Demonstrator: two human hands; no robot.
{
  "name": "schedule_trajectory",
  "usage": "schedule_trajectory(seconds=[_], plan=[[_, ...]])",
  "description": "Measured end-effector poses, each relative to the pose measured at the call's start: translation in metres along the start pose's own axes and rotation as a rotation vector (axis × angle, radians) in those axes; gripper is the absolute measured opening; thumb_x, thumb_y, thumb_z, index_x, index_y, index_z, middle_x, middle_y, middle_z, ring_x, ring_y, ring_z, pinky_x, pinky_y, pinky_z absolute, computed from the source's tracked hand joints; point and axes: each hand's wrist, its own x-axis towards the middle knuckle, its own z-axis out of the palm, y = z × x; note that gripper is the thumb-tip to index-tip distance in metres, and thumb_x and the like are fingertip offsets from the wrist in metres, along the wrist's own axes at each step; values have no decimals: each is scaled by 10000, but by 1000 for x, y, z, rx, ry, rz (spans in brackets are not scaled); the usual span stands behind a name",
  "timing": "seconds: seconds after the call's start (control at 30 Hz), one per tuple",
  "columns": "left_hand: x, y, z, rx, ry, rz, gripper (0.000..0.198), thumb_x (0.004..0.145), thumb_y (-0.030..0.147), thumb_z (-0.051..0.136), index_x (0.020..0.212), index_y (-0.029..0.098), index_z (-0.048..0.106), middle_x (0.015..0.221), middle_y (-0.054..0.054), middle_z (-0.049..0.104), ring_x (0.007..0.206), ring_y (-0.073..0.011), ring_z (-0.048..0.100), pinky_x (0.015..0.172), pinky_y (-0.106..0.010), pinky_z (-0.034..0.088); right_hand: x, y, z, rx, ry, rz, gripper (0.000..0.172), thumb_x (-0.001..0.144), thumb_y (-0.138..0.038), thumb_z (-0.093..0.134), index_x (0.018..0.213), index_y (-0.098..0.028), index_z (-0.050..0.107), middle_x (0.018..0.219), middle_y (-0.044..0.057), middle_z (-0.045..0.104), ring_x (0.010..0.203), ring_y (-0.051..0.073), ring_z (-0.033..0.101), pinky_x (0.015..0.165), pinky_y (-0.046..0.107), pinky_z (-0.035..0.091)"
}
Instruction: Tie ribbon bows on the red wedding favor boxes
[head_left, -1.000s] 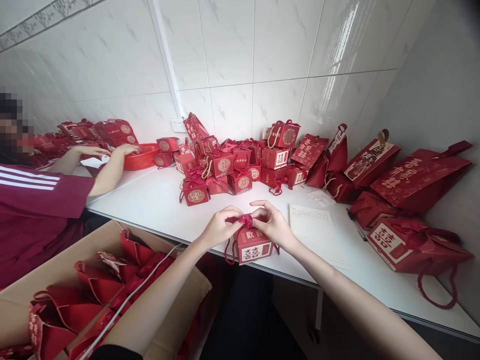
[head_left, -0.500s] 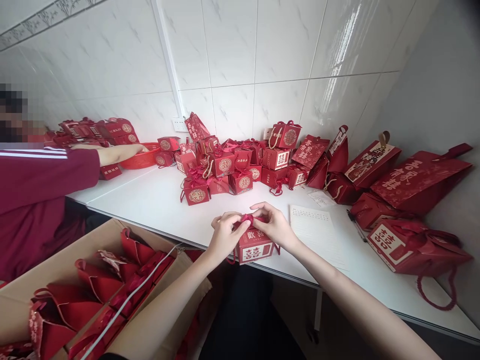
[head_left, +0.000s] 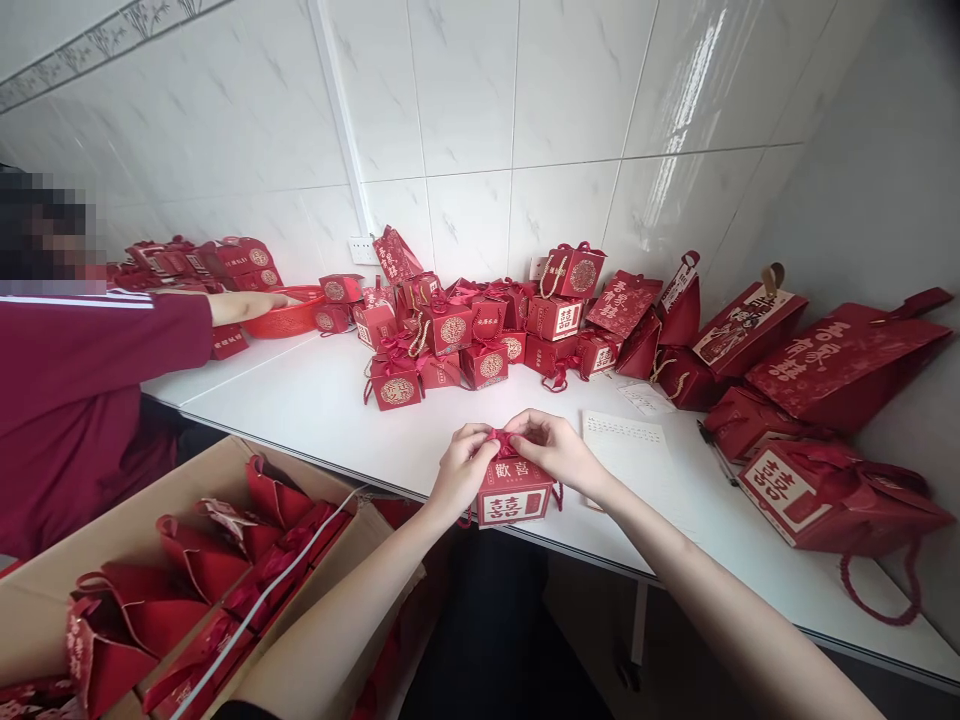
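In the head view, a small red gift box (head_left: 514, 490) with gold and white lettering stands at the table's front edge. A dark red ribbon (head_left: 503, 441) lies gathered on its top. My left hand (head_left: 466, 462) pinches the ribbon from the left, thumb and forefinger together. From the right, my right hand (head_left: 551, 445) pinches the same ribbon with its fingertips close to those of the left. Red cord handles hang down at the sides of the box. My fingers partly cover the ribbon.
Several red gift boxes (head_left: 452, 332) are piled near the tiled wall. A notepad (head_left: 626, 455) lies right of my hands, and larger boxes (head_left: 810, 500) stand farther right. A cardboard carton (head_left: 240, 450) of red bags is at lower left. A co-worker's arm (head_left: 247, 306) reaches to an orange basket (head_left: 289, 318).
My two hands have drawn slightly closer together over the box, and the right fingers have curled down onto the ribbon. The co-worker has leaned a little to the right.
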Motion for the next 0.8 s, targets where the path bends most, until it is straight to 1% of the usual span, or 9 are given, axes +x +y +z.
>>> schedule_trajectory(seconds=[0.17,0.23,0.33,0.4,0.47,0.53,0.6,0.7,0.8], plan=[[-1,1,6,-38,57,-17,299,813,375,521,598,182,597,925,-58,612,1021,-240,539,901,-334,397,-3,-1,4,-119,59,-36,91,785,-244,534,839,-187,579,801,30,643,738,163,624,752,340,499],[0,0,6,-58,70,-12,310,812,381,519,584,178,579,925,-58,612,1000,-233,548,888,-326,400,-8,-3,4,-157,127,-66,94,792,-244,536,868,-194,559,896,53,624,838,189,620,800,368,491],[1,1,4,-87,71,-1,313,809,364,514,563,173,548,907,-56,614,952,-218,565,859,-312,404,-18,-6,4,-335,212,-228,85,797,-240,571,867,-203,540,1077,108,553,1079,251,548,904,431,452],[1,2,2,-103,55,7,313,802,355,522,549,171,533,874,-52,615,929,-214,572,843,-304,406,-24,-7,4,-525,206,-361,67,809,-241,601,839,-201,558,1126,129,525,1136,283,508,924,471,435],[1,3,1,-114,37,13,303,802,353,523,561,170,548,853,-49,614,919,-213,576,831,-299,409,-28,-6,4,-668,190,-434,62,822,-241,620,847,-195,588,1149,139,519,1119,298,509,903,491,440],[1,3,-1,-119,20,18,291,808,353,518,590,170,576,852,-50,615,921,-213,576,823,-297,411,-28,-5,5,-735,198,-467,47,833,-225,621,864,-191,612,1156,139,523,1082,291,521,879,484,451],[2,4,-2,-118,2,24,289,816,357,516,610,168,590,865,-54,618,927,-216,576,816,-296,415,-27,-5,5,-756,208,-495,31,846,-211,607,849,-189,628,1136,131,538,1032,273,536,849,457,464],[3,3,-6,-110,-28,38,320,839,388,497,626,167,585,880,-60,626,903,-212,583,791,-296,430,-25,-7,5,-785,213,-536,80,865,-194,578,819,-182,642,1085,122,559,969,252,546,804,419,468],[4,3,-13,-81,-42,59,337,854,409,480,644,170,592,869,-56,626,866,-206,586,790,-304,437,-26,-11,1,-829,212,-556,104,881,-182,550,828,-180,639,1063,119,567,951,244,552,783,399,456]])
